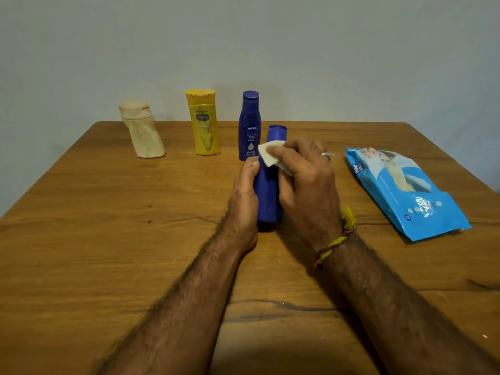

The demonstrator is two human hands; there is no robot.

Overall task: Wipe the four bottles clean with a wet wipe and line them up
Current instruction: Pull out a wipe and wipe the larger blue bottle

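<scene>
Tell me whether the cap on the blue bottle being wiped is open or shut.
Shut. The blue bottle, gripped by the left hand, shows its cap flat and flush on top, with no flap raised.

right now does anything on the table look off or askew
Nothing spilled or damaged. The cream bottle at far left looks slanted, seemingly its shape. The wipes pack lies skewed at right.

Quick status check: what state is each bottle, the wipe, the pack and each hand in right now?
Cream bottle: upright, cap on.
Yellow bottle: upright, cap on.
Nivea bottle: upright, capped.
Blue bottle: held, capped.
Wet wipe: pressed against blue bottle.
Wipe pack: lying flat.
Left hand: gripping blue bottle.
Right hand: holding wipe.
</scene>
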